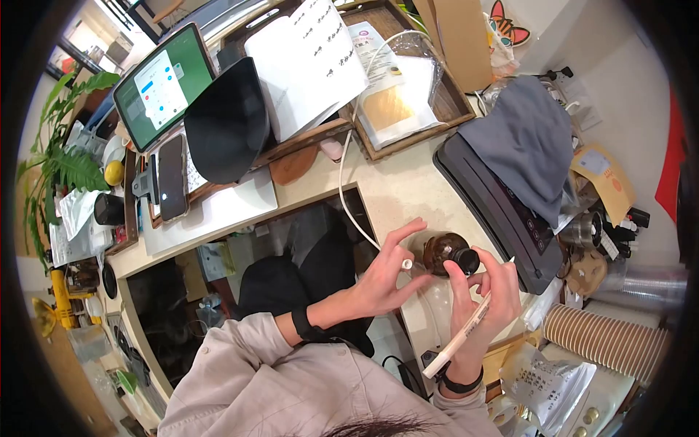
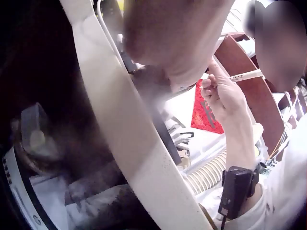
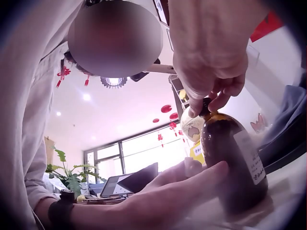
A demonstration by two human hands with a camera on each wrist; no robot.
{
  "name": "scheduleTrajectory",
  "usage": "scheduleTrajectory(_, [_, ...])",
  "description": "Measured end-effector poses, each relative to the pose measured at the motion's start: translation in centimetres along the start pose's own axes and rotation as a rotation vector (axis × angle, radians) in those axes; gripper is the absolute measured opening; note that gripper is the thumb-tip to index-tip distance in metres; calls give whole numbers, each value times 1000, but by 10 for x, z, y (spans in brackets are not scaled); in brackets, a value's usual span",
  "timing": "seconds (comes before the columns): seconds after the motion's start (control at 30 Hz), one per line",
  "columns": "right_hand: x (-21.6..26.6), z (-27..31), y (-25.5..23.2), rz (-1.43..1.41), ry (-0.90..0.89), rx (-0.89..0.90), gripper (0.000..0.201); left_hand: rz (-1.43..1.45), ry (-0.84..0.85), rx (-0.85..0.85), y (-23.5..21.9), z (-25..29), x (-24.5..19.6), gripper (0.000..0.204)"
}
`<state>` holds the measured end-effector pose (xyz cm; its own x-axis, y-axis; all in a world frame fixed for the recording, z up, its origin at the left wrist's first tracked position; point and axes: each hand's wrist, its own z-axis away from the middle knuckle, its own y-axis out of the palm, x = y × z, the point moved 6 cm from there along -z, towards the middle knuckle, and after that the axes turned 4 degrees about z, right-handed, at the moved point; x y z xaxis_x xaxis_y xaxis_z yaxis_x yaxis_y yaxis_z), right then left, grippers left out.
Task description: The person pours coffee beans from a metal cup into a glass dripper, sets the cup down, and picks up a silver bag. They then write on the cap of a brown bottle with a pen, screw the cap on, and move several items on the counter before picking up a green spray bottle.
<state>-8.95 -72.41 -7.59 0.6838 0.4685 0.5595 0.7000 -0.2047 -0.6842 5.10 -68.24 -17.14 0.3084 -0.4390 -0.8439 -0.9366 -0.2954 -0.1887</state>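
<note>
A brown bottle (image 1: 437, 251) with a black screw cap (image 1: 467, 261) stands on the table's right part. The thumb and fingers of my right hand (image 1: 501, 295) pinch the black cap. A pale marker pen (image 1: 464, 333) is also tucked in that hand, slanting across the palm with its pointed tip bare. My left hand (image 1: 378, 288) is around the bottle's side, its thumb against the glass in the right wrist view. Between its fingers a small white hollow cap (image 1: 407, 264) sticks out. A white label (image 3: 249, 155) shows on the bottle in the right wrist view.
Right of the bottle lies a black flat appliance (image 1: 502, 211) with a grey cloth (image 1: 520, 138) on it. A white cable (image 1: 344, 189) runs down beside my left hand. Wooden trays (image 1: 459, 109), a tablet (image 1: 164, 84), a phone (image 1: 173, 178) and stacked cups (image 1: 604, 339) stand around.
</note>
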Motion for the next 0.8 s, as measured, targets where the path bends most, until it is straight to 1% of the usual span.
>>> scheduleTrajectory(0.1, [2,-1,-1,24,4,-21,41,-74,15,-96,11,14,-5,49])
scheduleTrajectory(0.13, [2,-1,0,28,5,-24,41,-107,-5,-106,14,13,-8,53])
scheduleTrajectory(0.23, [5,1,1,16,15,-34,40,-115,-83,-161,24,14,-1,54])
scheduleTrajectory(0.33, [6,1,1,-2,24,-23,40,59,-167,-94,23,15,16,54])
scheduleTrajectory(0.43, [4,-2,0,8,23,-14,40,257,-47,76,19,2,20,53])
scheduleTrajectory(0.53, [1,-3,-2,17,19,-16,40,220,-4,159,11,-2,20,52])
scheduleTrajectory(0.63, [-1,-4,-2,8,39,-29,40,42,51,78,7,-1,16,50])
scheduleTrajectory(0.67, [-1,-4,-2,1,49,-36,40,-31,36,60,8,3,15,53])
scheduleTrajectory(0.8, [-4,-4,0,4,77,-38,40,-71,-45,-72,20,1,10,59])
